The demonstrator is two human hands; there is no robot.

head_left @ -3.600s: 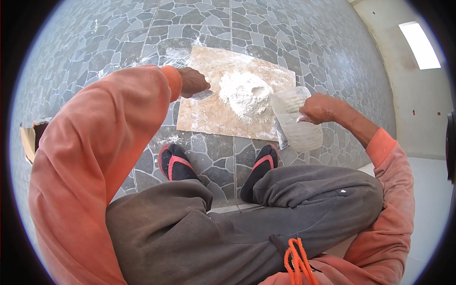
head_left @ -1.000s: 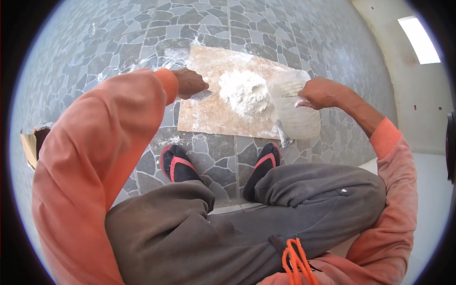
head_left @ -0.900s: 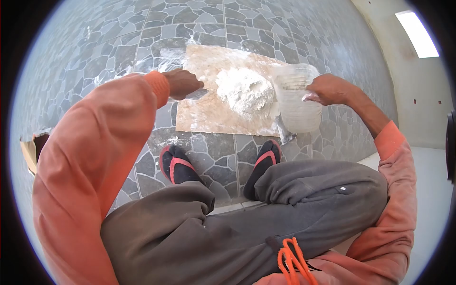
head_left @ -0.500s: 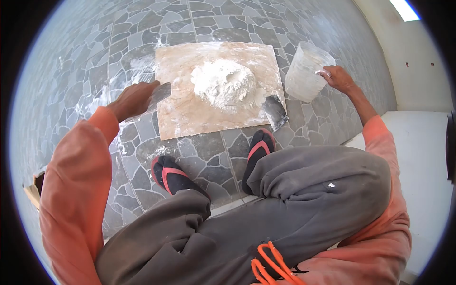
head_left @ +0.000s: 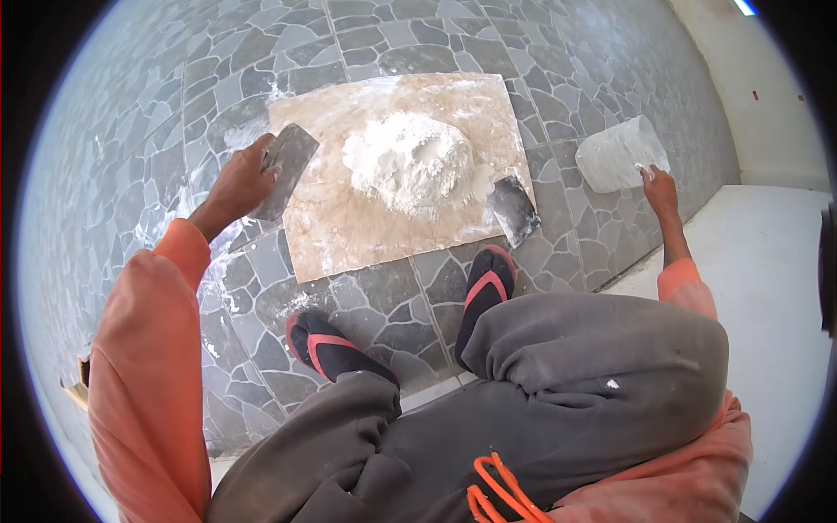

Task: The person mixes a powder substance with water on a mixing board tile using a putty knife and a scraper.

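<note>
A heap of white powder (head_left: 408, 162) sits in the middle of a beige tile slab (head_left: 349, 235) on the stone-patterned floor. My left hand (head_left: 235, 185) grips a flat metal scraper (head_left: 285, 166), whose blade rests over the slab's left edge. Stretched out to the right, my right hand (head_left: 659, 187) has its fingers on the rim of a translucent plastic container (head_left: 617, 155). The container lies tilted on the floor beside the slab. A second scraper (head_left: 514, 209) lies on the slab's near right corner.
My feet in black and pink sandals (head_left: 327, 344) (head_left: 484, 283) stand just in front of the slab. White powder smears (head_left: 187, 187) mark the floor to the left. A pale raised floor (head_left: 758, 261) lies at the right, and a cardboard scrap (head_left: 77, 388) at the far left.
My right hand carried the container from above the powder heap out to the right and down to the floor. My left hand swung left, so the scraper blade now shows at the slab's edge.
</note>
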